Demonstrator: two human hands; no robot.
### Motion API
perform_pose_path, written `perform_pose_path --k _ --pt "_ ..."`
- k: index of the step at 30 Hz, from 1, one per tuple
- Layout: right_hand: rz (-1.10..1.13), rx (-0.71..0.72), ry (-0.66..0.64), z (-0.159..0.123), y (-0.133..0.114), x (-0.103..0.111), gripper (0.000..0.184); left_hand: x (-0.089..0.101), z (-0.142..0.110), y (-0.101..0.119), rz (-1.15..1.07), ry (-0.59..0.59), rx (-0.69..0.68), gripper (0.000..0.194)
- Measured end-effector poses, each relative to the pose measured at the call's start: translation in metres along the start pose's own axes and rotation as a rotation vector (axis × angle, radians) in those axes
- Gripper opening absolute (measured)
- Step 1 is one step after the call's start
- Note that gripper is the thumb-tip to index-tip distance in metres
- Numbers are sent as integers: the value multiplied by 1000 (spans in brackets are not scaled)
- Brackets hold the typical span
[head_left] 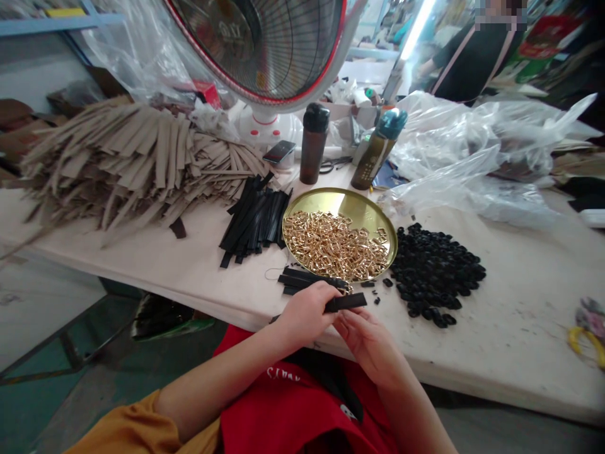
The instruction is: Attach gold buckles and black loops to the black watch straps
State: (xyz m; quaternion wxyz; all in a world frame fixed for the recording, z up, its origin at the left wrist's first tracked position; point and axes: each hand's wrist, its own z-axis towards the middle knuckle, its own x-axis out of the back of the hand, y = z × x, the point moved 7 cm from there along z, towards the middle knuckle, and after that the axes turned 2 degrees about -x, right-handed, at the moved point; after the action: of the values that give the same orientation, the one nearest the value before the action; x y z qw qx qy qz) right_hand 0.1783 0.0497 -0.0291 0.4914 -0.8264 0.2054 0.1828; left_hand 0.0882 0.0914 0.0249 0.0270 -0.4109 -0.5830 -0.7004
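Note:
At the table's front edge, my left hand (309,312) is closed around a short black strap (350,301), whose flat end sticks out to the right. My right hand (368,343) is just below, fingers pressed together near the strap's underside; what they pinch is hidden. Beyond my left hand lie several black strap pieces (300,279), with gold buckles at their right end. A round gold tray (363,202) behind them holds a heap of small gold buckles (326,243). Black strips (259,217) lie left of the tray, and small black loops (435,271) are piled to its right.
A large heap of beige strips (127,157) covers the left of the table. Behind the tray stand a dark bottle (314,145), a green bottle (375,154) and a fan (265,44). Plastic bags (463,164) lie right; yellow-handled scissors (586,343) are far right. Another person (472,63) is behind.

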Motion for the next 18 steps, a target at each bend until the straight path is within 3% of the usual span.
perform_pose_path --k 4,8,13,18 --pt "73 75 95 9 -5 11 22 13 -9 -1 -44 60 75 27" --pt "192 80 209 17 -5 20 22 6 -18 -10 -1 13 136 24" --pt "271 50 158 18 3 5 18 -13 -19 -21 -82 -10 156 21" --pt "142 102 211 7 10 -5 24 -19 -18 -20 -259 38 142 22"
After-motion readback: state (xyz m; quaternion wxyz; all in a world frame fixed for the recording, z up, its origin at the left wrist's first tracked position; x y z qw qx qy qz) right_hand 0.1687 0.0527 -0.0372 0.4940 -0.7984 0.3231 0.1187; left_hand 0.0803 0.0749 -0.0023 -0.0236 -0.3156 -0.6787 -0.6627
